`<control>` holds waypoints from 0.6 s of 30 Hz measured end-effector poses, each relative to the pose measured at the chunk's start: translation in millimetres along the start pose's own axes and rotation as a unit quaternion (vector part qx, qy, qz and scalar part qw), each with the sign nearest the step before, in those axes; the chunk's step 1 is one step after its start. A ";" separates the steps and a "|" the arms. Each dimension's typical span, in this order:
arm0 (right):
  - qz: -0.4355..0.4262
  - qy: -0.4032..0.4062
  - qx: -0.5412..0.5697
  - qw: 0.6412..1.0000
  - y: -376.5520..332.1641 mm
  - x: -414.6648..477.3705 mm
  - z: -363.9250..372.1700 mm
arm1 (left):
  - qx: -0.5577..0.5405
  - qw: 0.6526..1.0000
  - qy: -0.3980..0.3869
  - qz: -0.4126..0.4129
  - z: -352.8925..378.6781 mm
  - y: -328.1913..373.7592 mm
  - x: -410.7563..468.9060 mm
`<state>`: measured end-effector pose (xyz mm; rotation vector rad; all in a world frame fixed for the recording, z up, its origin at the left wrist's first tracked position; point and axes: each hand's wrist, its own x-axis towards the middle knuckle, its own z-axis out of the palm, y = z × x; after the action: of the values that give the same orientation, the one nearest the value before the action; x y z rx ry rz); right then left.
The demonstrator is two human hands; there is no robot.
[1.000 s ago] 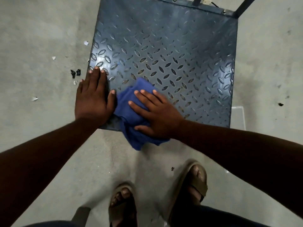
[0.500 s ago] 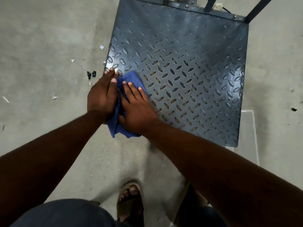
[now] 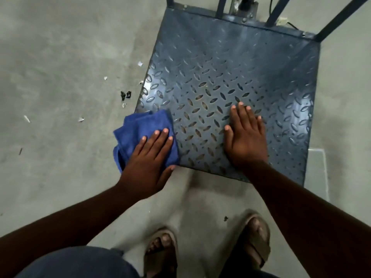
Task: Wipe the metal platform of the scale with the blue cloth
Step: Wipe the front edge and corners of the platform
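The scale's metal platform (image 3: 230, 67) is a blue-grey checker plate lying low on the concrete floor. A folded blue cloth (image 3: 140, 125) sits on its near left corner and hangs partly over the edge. My left hand (image 3: 148, 163) presses flat on the cloth, fingers spread over its near half. My right hand (image 3: 246, 141) rests palm down on the bare plate near the front edge, to the right of the cloth and holding nothing.
Dark metal uprights (image 3: 220, 7) rise from the platform's far edge. Small white and black scraps (image 3: 125, 95) litter the floor left of the plate. My sandalled feet (image 3: 160, 255) stand just in front. A pale sheet (image 3: 317, 169) lies by the right corner.
The cloth has passed from under my right hand to under my left. My right hand has moved rightward onto the bare plate. The view has shifted, showing more of the scale's uprights.
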<state>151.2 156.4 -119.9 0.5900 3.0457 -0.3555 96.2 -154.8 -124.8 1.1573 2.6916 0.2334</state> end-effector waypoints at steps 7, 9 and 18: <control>0.003 0.002 -0.005 1.000 -1.9 0.1 1.9 | -0.027 0.994 0.068 -0.078 -6.3 -40.5 27.7; 0.006 0.003 -0.009 1.000 -1.9 -0.3 1.9 | -0.045 0.989 0.069 -0.121 -15.5 -52.0 58.3; 0.013 -0.005 -0.010 1.000 -0.6 1.3 2.5 | -0.236 0.927 0.084 -0.280 -27.3 -51.6 81.6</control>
<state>149.7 155.8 -122.3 0.6245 3.0246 -0.3264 -1.4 -132.2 -119.9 0.2237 2.7404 0.8502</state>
